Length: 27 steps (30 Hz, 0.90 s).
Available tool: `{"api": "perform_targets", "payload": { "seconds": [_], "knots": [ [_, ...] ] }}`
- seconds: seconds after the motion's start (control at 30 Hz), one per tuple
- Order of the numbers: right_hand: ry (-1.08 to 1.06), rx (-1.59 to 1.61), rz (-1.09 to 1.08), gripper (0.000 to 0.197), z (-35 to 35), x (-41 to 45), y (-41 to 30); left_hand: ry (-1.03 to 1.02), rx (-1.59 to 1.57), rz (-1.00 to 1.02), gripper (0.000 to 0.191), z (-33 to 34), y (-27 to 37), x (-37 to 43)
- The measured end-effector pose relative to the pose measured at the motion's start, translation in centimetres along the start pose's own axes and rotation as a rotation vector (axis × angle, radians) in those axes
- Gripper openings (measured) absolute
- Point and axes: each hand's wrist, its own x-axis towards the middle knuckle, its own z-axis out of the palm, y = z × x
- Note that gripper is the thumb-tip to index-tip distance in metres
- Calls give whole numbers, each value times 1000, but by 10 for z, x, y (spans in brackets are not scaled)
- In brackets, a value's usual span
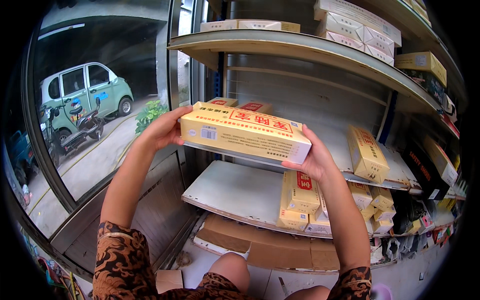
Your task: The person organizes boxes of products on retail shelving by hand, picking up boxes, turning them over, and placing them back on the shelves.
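Note:
A long yellow cardboard box with red lettering (240,131) is held level between my two hands, in front of the middle shelf. My left hand (170,125) grips its left end, the thumb on top and the fingers at the end face. On its right end is my right hand (315,153), thumb at the upper corner and fingers underneath. Behind it, partly hidden, similar yellow boxes (256,107) lie on the middle shelf. Another yellow box (368,153) lies on that shelf to the right. Below, yellow boxes (303,195) are stacked on the lower shelf.
Metal shelving (240,195) spans the front and right. White boxes (348,28) stand on the upper shelf. A black shoe box (425,170) is at the right. Flattened cardboard (277,255) lies under the lowest shelf. A glass door frame (48,168) stands at the left.

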Motion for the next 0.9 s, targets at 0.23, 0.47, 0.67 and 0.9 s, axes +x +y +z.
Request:
{"api": "perform_targets", "payload": {
  "seconds": [0.23,0.47,0.67,0.9],
  "knots": [
    [31,-17,27,59,-10,10,-1,32,87,-15,52,2,2,9],
    [2,-23,-4,57,-1,12,-1,52,48,9,52,-4,1,25],
    [46,60,-115,48,30,2,3,112,-197,213,58,-2,16,23],
    [-70,192,-449,56,66,13,41,-71,-355,440,73,112,-6,-4]
  ]
}}
